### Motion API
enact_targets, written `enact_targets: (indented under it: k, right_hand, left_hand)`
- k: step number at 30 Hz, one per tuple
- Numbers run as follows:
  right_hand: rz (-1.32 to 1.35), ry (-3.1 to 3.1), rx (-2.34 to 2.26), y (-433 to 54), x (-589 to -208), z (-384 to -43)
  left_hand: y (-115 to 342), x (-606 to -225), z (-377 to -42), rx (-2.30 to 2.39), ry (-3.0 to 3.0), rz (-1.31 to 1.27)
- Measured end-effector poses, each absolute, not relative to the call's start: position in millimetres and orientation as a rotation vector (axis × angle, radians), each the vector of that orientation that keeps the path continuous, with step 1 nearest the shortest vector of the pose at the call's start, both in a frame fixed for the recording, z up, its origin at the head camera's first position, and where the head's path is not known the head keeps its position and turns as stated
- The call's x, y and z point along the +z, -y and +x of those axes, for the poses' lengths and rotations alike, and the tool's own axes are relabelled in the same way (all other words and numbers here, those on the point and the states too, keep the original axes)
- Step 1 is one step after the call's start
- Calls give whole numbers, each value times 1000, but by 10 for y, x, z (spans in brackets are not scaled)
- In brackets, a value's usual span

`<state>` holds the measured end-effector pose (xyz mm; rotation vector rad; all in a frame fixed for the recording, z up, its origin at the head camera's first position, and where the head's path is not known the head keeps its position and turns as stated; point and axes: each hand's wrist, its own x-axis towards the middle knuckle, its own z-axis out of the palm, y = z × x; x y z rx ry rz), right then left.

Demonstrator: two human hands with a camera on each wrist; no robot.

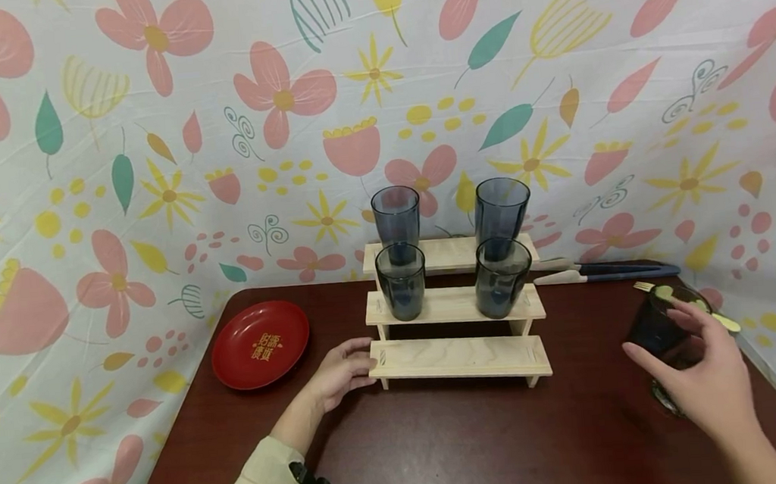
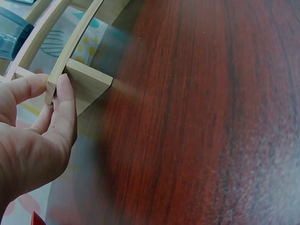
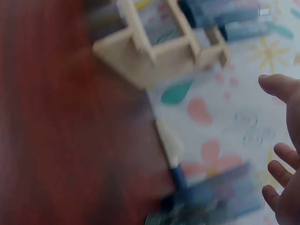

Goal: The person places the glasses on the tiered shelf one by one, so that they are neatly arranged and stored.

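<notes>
A three-step wooden stand (image 1: 462, 358) stands on the table, with two tinted glasses (image 1: 402, 290) on its middle step and two taller blue glasses (image 1: 501, 206) on the top one. The lowest step is bare. My left hand (image 1: 337, 374) pinches the left end of that step between thumb and fingers, plain in the left wrist view. On the right, my right hand (image 1: 716, 372) is spread beside a dark glass (image 1: 654, 323), partly hiding it. The right wrist view shows those fingers (image 3: 280, 173) apart, with the blurred glass (image 3: 220, 194) away from them.
A red plate (image 1: 259, 347) with gold characters lies at the left. Tongs (image 1: 609, 272) with blue handles lie along the back edge. Behind the dark glass show a small fork (image 1: 643, 286) and a yellow-green handle end (image 1: 727, 322). A flowered cloth (image 1: 375, 83) hangs behind the table.
</notes>
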<state>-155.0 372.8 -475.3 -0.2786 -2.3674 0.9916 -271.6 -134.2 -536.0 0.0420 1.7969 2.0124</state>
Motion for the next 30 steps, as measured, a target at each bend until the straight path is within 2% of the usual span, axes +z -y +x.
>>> enact_targets:
  k: [8, 19, 30]
  right_hand:
    - [-322, 2475, 898, -4091, -5105, -1404]
    - [-368, 2515, 904, -4324, -5316, -1327]
    - [-756, 2616, 1080, -4415, -5475, -1331]
  left_hand:
    - [1346, -5357, -2717, 2012, -1803, 47]
    - [1342, -5377, -2715, 2018, -1801, 22]
    - [1349, -5368, -2714, 2010, -1804, 30]
